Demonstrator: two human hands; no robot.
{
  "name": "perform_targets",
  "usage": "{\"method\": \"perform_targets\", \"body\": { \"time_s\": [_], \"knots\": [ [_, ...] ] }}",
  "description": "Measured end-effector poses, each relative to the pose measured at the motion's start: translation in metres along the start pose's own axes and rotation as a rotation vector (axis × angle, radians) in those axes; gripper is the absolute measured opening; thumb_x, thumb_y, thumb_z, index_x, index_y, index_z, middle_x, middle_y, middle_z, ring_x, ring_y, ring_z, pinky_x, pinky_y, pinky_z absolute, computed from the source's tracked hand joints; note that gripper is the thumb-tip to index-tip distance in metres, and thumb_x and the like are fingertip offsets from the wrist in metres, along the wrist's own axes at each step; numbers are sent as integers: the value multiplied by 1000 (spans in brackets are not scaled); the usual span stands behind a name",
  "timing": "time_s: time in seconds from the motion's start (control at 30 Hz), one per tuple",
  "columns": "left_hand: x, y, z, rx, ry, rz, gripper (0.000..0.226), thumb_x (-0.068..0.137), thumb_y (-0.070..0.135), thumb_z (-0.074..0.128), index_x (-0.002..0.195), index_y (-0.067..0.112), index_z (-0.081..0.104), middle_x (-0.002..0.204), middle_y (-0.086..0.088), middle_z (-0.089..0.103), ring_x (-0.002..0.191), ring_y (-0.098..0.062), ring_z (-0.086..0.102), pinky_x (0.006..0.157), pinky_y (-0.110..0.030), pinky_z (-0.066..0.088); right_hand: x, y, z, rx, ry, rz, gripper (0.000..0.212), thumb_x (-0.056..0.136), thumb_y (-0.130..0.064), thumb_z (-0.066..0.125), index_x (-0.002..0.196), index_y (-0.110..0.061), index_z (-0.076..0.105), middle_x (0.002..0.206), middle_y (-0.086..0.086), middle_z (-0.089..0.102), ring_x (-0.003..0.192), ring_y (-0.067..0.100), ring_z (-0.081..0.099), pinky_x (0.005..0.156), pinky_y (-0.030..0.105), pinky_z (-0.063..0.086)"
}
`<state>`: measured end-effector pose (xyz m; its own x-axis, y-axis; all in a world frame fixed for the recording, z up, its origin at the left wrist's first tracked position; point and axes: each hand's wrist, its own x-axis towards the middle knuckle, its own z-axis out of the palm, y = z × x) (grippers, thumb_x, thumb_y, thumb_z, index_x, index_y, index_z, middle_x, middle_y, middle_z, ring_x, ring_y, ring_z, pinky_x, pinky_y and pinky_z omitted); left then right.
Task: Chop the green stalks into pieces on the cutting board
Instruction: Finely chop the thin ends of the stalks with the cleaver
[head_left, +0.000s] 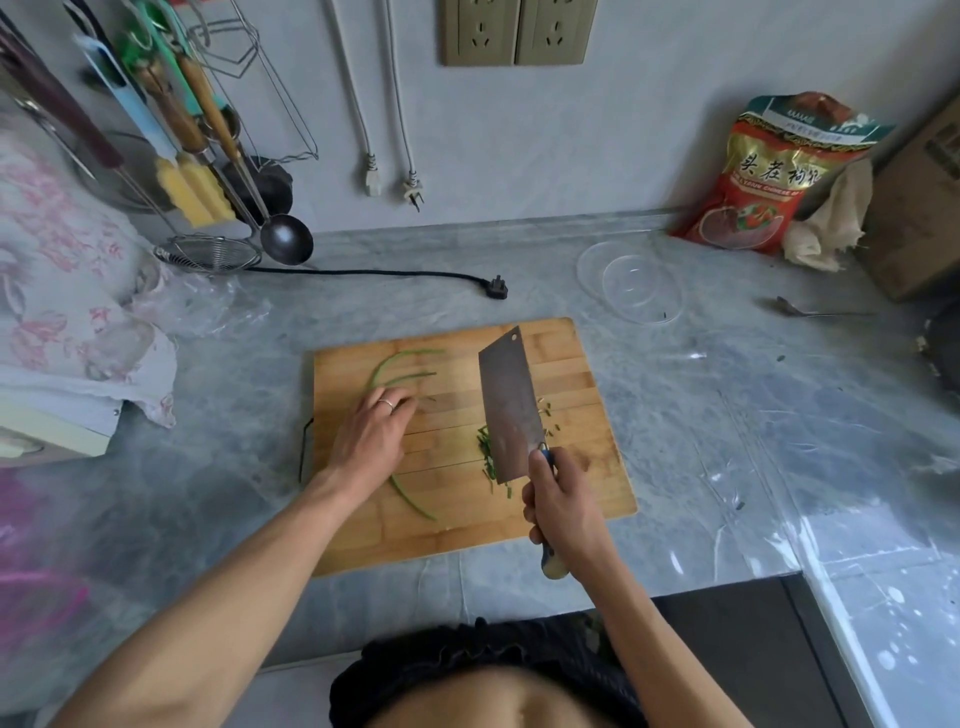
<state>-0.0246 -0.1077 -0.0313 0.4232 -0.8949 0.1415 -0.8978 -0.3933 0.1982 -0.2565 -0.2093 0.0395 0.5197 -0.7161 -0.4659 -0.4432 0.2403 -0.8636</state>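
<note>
Left hand (375, 434) flat on green stalks (402, 370) at centre of wooden cutting board (452, 525), fingers straight and together (ring on one), stalks curving out past the fingertips toward upper frame and one trailing below the wrist. Right hand (563, 506) wrapped round handle of rectangular steel cleaver (510, 408), blade lying over chopped green pieces (488, 452) just right of centre. Clear round dishes (631, 283) at upper right on grey marbled counter (727, 415), contents not discernible.
</note>
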Motion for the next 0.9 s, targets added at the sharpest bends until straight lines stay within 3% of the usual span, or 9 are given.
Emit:
{"method": "perform_targets", "body": {
  "time_s": [0.13, 0.27, 0.43, 0.6, 0.7, 0.9],
  "knots": [
    [-9, 9, -1, -94, 101, -91, 53, 68, -17, 64, 116, 4, 69, 124, -8, 64, 111, -32, 59, 93, -45, 51, -1, 9, 6, -93, -121, 22, 31, 99, -41, 43, 88, -12, 50, 66, 2, 50, 54, 17, 45, 46, 29, 42],
    [-28, 36, 6, -244, 215, -153, 39, 78, -5, 65, 115, 5, 71, 122, -7, 65, 110, -26, 60, 95, -40, 50, 3, 22, -1, -161, -120, 16, 31, 100, -38, 40, 83, -13, 45, 61, 1, 46, 48, 14, 41, 44, 29, 39],
    [-46, 67, 14, -373, 179, -142, 36, 83, -2, 65, 118, 4, 69, 121, -7, 65, 109, -24, 63, 94, -42, 53, 16, 21, -14, -160, -22, -12, 28, 101, -35, 40, 82, -16, 44, 56, 0, 44, 45, 13, 41, 42, 31, 40],
    [-50, 74, 15, -452, 217, -291, 36, 91, 13, 52, 124, 5, 64, 123, -8, 65, 103, -26, 66, 87, -41, 56, 1, 24, -20, -286, -172, -86, 34, 101, -37, 41, 83, -9, 42, 60, 4, 47, 45, 13, 38, 40, 27, 38],
    [-52, 76, 13, -453, 249, -329, 36, 92, 6, 57, 128, 3, 61, 124, -11, 64, 109, -28, 63, 93, -40, 53, -6, 36, -24, -372, -231, -78, 31, 101, -33, 41, 85, -6, 43, 63, 8, 48, 48, 16, 39, 41, 27, 35],
    [-55, 84, 10, -438, 247, -288, 37, 91, 5, 60, 128, 6, 60, 125, -8, 63, 110, -25, 62, 92, -40, 54, 18, 23, -45, -414, -50, -84, 30, 101, -32, 39, 84, -9, 47, 63, 8, 56, 48, 23, 53, 44, 41, 47]
  ]
}}
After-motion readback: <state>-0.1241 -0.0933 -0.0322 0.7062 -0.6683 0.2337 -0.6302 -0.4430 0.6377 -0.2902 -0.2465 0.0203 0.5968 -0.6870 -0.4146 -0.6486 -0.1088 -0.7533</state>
